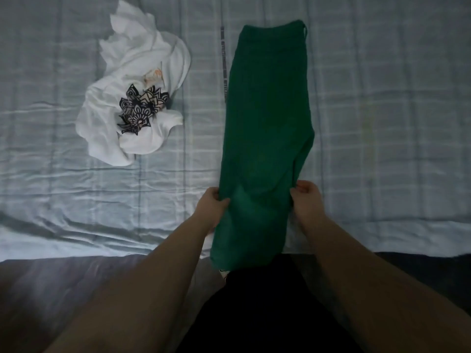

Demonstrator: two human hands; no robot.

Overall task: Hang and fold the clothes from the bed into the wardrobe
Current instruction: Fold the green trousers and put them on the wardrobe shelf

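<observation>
Well left of the green trousers, a crumpled white T-shirt lies on the bed. The left hand grips the trousers' left edge with curled fingers. The trousers lie lengthwise, their near end overhanging. The right hand pinches their right edge

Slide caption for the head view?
Green trousers laid out on the bed, left hand and right hand pinching their sides; white garment crumpled alongside.

A bedroom in a home: a bed under a pale blue checked sheet stretches beyond and to both sides of the left hand; clothes lie on it, green trousers just right of that hand, a crumpled white top beyond it to the left.
</observation>
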